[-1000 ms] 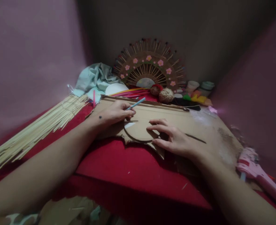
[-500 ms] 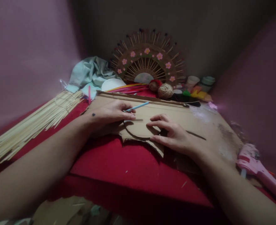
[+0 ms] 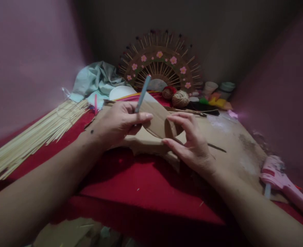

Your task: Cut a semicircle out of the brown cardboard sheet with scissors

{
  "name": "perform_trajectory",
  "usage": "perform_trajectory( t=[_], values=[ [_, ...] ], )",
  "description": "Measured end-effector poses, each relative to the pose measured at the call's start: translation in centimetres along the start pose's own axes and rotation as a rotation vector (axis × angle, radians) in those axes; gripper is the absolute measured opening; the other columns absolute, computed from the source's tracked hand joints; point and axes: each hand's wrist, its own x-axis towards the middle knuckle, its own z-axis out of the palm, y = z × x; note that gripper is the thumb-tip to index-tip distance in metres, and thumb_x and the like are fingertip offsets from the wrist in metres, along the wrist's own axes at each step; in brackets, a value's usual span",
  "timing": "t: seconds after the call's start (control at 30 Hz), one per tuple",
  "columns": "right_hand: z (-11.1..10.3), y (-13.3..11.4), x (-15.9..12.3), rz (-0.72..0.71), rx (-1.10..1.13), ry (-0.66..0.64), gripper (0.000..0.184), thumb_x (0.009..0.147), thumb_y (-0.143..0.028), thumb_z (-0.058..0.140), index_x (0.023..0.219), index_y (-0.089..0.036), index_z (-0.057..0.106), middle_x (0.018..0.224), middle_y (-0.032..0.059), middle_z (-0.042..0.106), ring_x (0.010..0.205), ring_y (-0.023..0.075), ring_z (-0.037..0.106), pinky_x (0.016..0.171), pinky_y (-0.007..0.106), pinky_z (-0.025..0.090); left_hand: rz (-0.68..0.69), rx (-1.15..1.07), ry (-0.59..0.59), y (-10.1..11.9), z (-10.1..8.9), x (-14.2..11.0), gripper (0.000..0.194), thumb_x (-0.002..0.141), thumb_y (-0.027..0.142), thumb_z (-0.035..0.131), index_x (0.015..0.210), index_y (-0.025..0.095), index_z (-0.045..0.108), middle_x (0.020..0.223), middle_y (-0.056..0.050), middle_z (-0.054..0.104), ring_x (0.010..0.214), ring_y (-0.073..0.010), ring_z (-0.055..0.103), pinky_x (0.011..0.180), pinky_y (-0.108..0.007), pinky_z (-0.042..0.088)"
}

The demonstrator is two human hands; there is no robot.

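My left hand (image 3: 116, 123) is closed around a thin blue craft knife (image 3: 142, 93) that now points upward. Its fingers also pinch the left edge of a half-round cardboard cutout (image 3: 158, 118). My right hand (image 3: 190, 144) grips the right side of that cutout between thumb and fingers, holding it tilted up off the large cardboard sheet (image 3: 226, 137). The sheet lies flat on a red cloth (image 3: 141, 178), with a jagged cut edge just below my hands.
A bundle of bamboo sticks (image 3: 35, 133) lies at the left. A pink glue gun (image 3: 282, 185) rests at the right edge. At the back stand a decorated stick fan (image 3: 161, 65), twine balls (image 3: 179, 98), a pale cloth (image 3: 97, 82), a white plate (image 3: 122, 92) and small jars (image 3: 218, 90).
The half-round piece, earlier flat within the sheet, has been lifted out and tilted up by both hands. The blue knife swung from lying low to pointing upward.
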Motion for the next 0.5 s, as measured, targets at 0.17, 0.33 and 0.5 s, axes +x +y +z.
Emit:
perform_trajectory(
  t=[0.17, 0.33, 0.5],
  values=[
    [0.2, 0.5, 0.1, 0.132, 0.099, 0.212, 0.049, 0.082, -0.023, 0.059, 0.127, -0.029, 0.044, 0.122, 0.0079, 0.054, 0.11, 0.0232, 0.055, 0.101, 0.043, 0.045, 0.506, 0.914, 0.55, 0.8, -0.4, -1.8, 0.014, 0.081, 0.032, 0.053, 0.078, 0.021, 0.061, 0.071, -0.002, 0.053, 0.066, -0.0174, 0.048, 0.058, -0.031, 0.031],
    [0.0, 2.6, 0.5, 0.453, 0.312, 0.244, 0.042, 0.075, -0.014, 0.05, 0.115, -0.026, 0.05, 0.11, 0.0059, 0.056, 0.094, 0.0183, 0.059, 0.083, 0.037, 0.053, 0.607, 1.211, 0.06, -0.2, 0.5, -2.1, 0.034, 0.085, 0.037, 0.049, 0.114, 0.026, 0.062, 0.102, -0.005, 0.066, 0.066, -0.0199, 0.056, 0.052, -0.031, 0.026],
    [-0.5, 3.0, 0.6, 0.692, 0.542, 0.193, 0.03, 0.072, -0.019, 0.059, 0.102, -0.021, 0.057, 0.101, 0.0049, 0.06, 0.085, 0.0157, 0.061, 0.087, 0.04, 0.052, 0.484, 0.84, -0.063, -1.1, -1.3, -0.2, 0.047, 0.082, 0.05, 0.059, 0.122, 0.025, 0.058, 0.103, -0.003, 0.065, 0.075, -0.0178, 0.058, 0.066, -0.029, 0.038]
  ],
)
